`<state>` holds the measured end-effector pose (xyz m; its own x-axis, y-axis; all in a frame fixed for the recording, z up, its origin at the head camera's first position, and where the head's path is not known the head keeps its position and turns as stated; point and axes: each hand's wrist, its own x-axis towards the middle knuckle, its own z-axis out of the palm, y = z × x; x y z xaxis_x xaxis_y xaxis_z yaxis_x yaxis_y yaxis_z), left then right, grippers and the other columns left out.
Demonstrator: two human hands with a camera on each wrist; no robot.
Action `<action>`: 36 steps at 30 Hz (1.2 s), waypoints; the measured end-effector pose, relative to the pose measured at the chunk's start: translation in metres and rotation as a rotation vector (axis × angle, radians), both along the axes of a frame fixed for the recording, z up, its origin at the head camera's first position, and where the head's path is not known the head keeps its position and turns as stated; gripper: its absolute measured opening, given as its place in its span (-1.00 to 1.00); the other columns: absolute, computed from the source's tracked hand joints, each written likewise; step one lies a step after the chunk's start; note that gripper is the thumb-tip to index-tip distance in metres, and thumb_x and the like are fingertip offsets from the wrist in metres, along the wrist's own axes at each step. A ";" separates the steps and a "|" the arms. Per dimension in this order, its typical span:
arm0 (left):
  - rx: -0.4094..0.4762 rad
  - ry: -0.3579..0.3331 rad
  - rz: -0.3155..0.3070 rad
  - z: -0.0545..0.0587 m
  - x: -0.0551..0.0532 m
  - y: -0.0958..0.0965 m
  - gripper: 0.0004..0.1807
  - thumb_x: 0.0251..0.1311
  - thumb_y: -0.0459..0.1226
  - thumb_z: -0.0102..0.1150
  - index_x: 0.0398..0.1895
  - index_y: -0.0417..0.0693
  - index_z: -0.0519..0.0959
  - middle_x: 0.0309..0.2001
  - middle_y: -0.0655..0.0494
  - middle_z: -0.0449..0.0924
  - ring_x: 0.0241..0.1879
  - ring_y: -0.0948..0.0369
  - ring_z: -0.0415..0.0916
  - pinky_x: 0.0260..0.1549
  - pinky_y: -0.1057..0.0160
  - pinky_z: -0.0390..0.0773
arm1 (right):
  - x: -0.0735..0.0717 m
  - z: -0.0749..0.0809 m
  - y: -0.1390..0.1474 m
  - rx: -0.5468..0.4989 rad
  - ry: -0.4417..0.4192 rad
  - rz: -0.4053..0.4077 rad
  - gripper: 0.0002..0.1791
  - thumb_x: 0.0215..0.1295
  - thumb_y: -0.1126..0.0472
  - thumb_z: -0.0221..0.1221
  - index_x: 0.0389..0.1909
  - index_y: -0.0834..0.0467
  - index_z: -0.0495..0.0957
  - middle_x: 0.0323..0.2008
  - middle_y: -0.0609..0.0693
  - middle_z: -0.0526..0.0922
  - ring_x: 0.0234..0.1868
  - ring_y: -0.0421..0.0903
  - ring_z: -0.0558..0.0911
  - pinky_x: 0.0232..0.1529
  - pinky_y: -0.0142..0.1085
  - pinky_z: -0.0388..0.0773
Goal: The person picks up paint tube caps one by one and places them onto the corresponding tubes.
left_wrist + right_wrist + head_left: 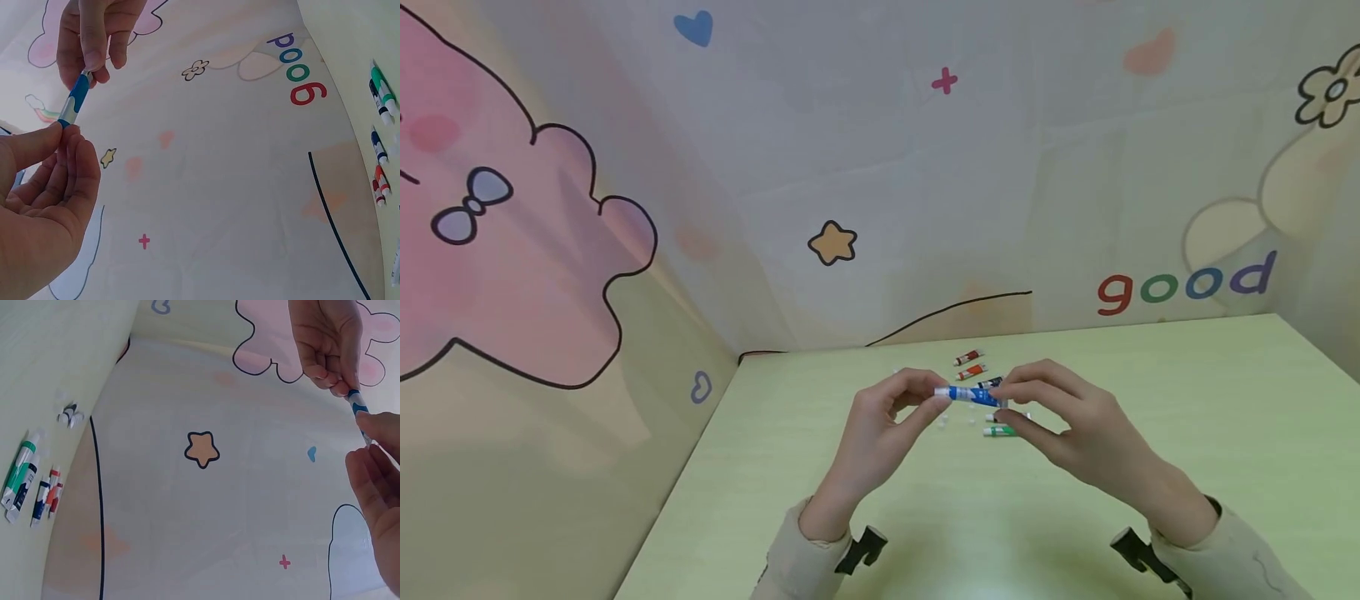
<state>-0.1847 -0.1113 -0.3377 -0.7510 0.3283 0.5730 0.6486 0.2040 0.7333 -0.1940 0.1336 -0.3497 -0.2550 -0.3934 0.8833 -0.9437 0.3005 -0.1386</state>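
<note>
A blue-and-white paint tube [972, 396] is held level above the table between both hands. My left hand [886, 429] pinches its white cap end between thumb and fingers. At the flat tail end, the thumb and fingers of my right hand [1078, 417] grip the tube. In the left wrist view the tube [75, 100] slants between the two hands; the fingertips hide most of its cap. The right wrist view shows the tube [358, 406] partly covered by the right thumb.
Behind the hands, on the pale green table [760, 500], lie a dark red tube [967, 357], an orange-red tube [972, 372], a dark blue tube [990, 383] and a green tube [998, 432]. A black-banded tube [22, 490] lies beside the green one. Several small white pieces [70, 415] are near them.
</note>
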 end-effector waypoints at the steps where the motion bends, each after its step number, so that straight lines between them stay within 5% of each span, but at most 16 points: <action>1: 0.000 -0.003 -0.002 0.000 0.000 0.000 -0.87 0.35 -0.36 0.25 -0.09 -0.19 0.65 -0.22 0.07 0.68 -0.25 0.20 0.61 -0.06 0.20 0.64 | -0.001 -0.001 0.000 -0.003 0.015 0.003 -0.59 0.48 -0.09 0.12 -0.13 0.18 0.70 -0.16 -0.02 0.65 -0.22 -0.18 0.64 -0.16 -0.57 0.56; 5: -0.009 0.003 -0.005 0.000 0.000 0.000 -0.86 0.35 -0.35 0.26 -0.09 -0.18 0.65 -0.21 0.08 0.68 -0.24 0.21 0.61 -0.06 0.20 0.64 | -0.002 -0.002 0.001 -0.013 0.011 0.036 -0.62 0.46 -0.06 0.16 -0.16 0.19 0.71 -0.17 -0.01 0.66 -0.23 -0.17 0.66 -0.17 -0.56 0.57; 8: -0.032 0.041 -0.006 -0.002 0.000 0.000 -0.85 0.34 -0.35 0.27 -0.08 -0.17 0.65 -0.19 0.09 0.69 -0.22 0.23 0.62 -0.06 0.20 0.65 | -0.001 -0.002 0.003 -0.026 -0.070 0.073 -0.63 0.41 -0.04 0.22 -0.15 0.20 0.72 -0.18 -0.01 0.67 -0.24 -0.20 0.68 -0.20 -0.54 0.59; 12: -0.062 0.124 -0.011 -0.004 -0.001 0.001 -0.85 0.32 -0.36 0.28 -0.08 -0.16 0.65 -0.19 0.10 0.69 -0.22 0.27 0.62 -0.10 0.23 0.65 | 0.002 -0.001 0.008 -0.037 -0.294 0.128 -0.80 0.27 0.21 0.37 -0.12 0.16 0.73 -0.17 -0.07 0.68 -0.24 -0.24 0.69 -0.21 -0.45 0.63; 16: -0.073 0.196 -0.023 -0.005 -0.001 0.002 -0.85 0.30 -0.38 0.30 -0.09 -0.16 0.64 -0.20 0.09 0.70 -0.23 0.30 0.61 -0.12 0.26 0.65 | 0.005 0.001 0.010 -0.058 -0.507 0.161 -0.63 0.13 0.53 0.37 -0.11 0.09 0.72 -0.19 -0.11 0.68 -0.23 -0.20 0.70 -0.23 -0.33 0.68; 23: -0.066 0.257 -0.039 -0.003 0.001 0.003 -0.84 0.29 -0.40 0.30 -0.09 -0.17 0.64 -0.21 0.07 0.70 -0.23 0.28 0.62 -0.15 0.27 0.65 | 0.011 0.008 0.011 -0.104 -0.866 0.128 -0.84 0.34 0.30 0.30 -0.10 0.11 0.71 -0.27 0.00 0.70 -0.29 -0.03 0.70 -0.19 -0.23 0.68; 28: -0.090 0.313 -0.039 -0.002 0.002 0.002 -0.83 0.29 -0.42 0.29 -0.07 -0.19 0.64 -0.20 0.05 0.70 -0.24 0.24 0.63 -0.16 0.27 0.65 | 0.010 0.014 0.010 -0.137 -1.084 0.160 -0.76 0.39 0.20 0.28 -0.01 0.21 0.67 -0.32 0.10 0.72 -0.33 0.04 0.69 -0.17 -0.20 0.67; 32: -0.092 0.306 -0.022 -0.001 0.003 0.003 -0.83 0.29 -0.41 0.29 -0.08 -0.17 0.64 -0.20 0.07 0.70 -0.24 0.27 0.62 -0.15 0.28 0.65 | 0.011 0.014 0.008 -0.147 -1.085 0.160 -0.73 0.40 0.21 0.27 0.04 0.23 0.63 -0.30 0.11 0.73 -0.34 0.04 0.70 -0.18 -0.20 0.69; 36: -0.054 0.185 0.005 -0.004 0.005 0.005 -0.85 0.30 -0.35 0.30 -0.10 -0.14 0.66 -0.21 0.11 0.70 -0.25 0.29 0.62 -0.14 0.26 0.65 | 0.015 0.010 0.006 -0.112 -0.875 0.090 -0.75 0.34 0.27 0.32 0.02 0.11 0.65 -0.22 -0.02 0.72 -0.27 -0.07 0.70 -0.18 -0.26 0.68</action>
